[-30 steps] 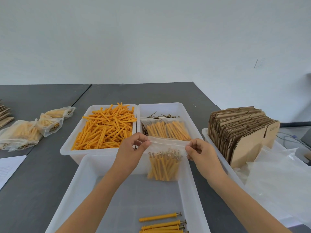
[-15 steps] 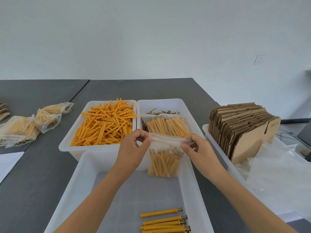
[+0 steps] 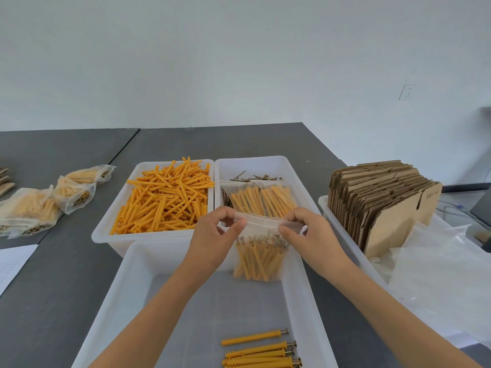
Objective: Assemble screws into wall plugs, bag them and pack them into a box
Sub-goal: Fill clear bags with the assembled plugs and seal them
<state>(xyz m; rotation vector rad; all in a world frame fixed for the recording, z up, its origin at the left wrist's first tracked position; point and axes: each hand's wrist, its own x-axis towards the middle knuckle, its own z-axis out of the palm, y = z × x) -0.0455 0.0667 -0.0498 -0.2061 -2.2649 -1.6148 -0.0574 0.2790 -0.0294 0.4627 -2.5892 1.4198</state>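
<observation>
A clear plastic zip bag of orange wall plugs fitted with screws point(image 3: 259, 251) hangs at frame centre over the far end of a white plastic tray point(image 3: 127, 282). The left hand point(image 3: 212, 243) pinches the bag's top strip at its left end, the right hand point(image 3: 313, 240) at its right end. Loose assembled plugs point(image 3: 259, 351) lie at the tray's near end. Above, left of centre, a white bin of bare orange plugs point(image 3: 162, 200); beside it a bin holding filled bags and screws point(image 3: 261, 193). Flattened cardboard boxes point(image 3: 382, 200) stand at right.
</observation>
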